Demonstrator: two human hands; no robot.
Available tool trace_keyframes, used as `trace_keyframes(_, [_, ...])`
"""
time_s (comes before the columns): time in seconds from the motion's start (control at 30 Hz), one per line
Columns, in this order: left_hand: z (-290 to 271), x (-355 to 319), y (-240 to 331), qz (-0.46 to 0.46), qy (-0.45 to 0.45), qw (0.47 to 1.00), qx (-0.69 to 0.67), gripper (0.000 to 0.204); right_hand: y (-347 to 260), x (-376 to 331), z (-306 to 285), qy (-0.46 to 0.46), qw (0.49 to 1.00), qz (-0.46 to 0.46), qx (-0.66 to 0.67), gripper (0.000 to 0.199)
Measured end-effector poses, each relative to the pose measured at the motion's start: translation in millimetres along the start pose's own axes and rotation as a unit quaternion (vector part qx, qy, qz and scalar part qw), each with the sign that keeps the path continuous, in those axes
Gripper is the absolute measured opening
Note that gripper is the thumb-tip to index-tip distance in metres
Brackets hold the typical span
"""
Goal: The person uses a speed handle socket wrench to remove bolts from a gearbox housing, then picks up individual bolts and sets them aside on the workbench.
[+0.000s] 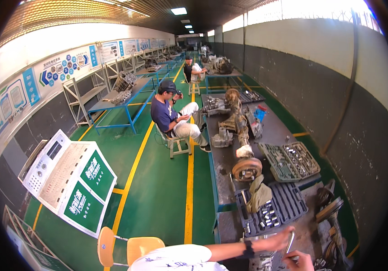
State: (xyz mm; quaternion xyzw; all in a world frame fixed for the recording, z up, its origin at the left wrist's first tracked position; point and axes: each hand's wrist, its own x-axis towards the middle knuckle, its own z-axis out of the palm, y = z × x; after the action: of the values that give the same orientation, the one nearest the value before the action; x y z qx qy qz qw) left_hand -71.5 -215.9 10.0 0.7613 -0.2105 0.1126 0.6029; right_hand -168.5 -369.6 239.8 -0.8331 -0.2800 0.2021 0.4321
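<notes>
My left hand (277, 241), forearm stretched across the bench, was closed on a curved metal handle (290, 242), my right hand (299, 261) pinched its lower end, just below an open dark socket tray (289, 203) with a glove (259, 193).

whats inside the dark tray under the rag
The dark tray holds silver sockets in rows. The rag covers part of the upper left; what lies beneath it cannot be seen.

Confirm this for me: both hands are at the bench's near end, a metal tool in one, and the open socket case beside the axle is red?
Not quite. The head view shows the socket case beside the axle is green, not red. Both the left hand and right hand are at the bench's near end with the metal tool.
</notes>
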Motion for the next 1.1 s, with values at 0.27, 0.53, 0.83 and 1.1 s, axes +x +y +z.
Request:
trace_keyframes(0.27, [50,-42,46,0.077,-0.295,0.949,-0.077,0.027,23,67,-17,0.087,0.994,-0.059,-0.033,0.005])
trace_keyframes(0.53, [-89,-59,86,-0.074,-0.237,0.961,-0.122,0.022,72,28,-40,0.244,0.959,0.066,0.129,0.007])
trace_keyframes(0.83, [-83,-7,54,-0.085,0.024,0.993,0.077,0.034,-11,39,-21,0.144,0.984,0.092,-0.046,0.009])
trace_keyframes(1.1, [14,-1,9,0.0,0.083,0.997,-0.006,0.042,-28,8,11,0.112,0.992,-0.004,-0.064,0.011])
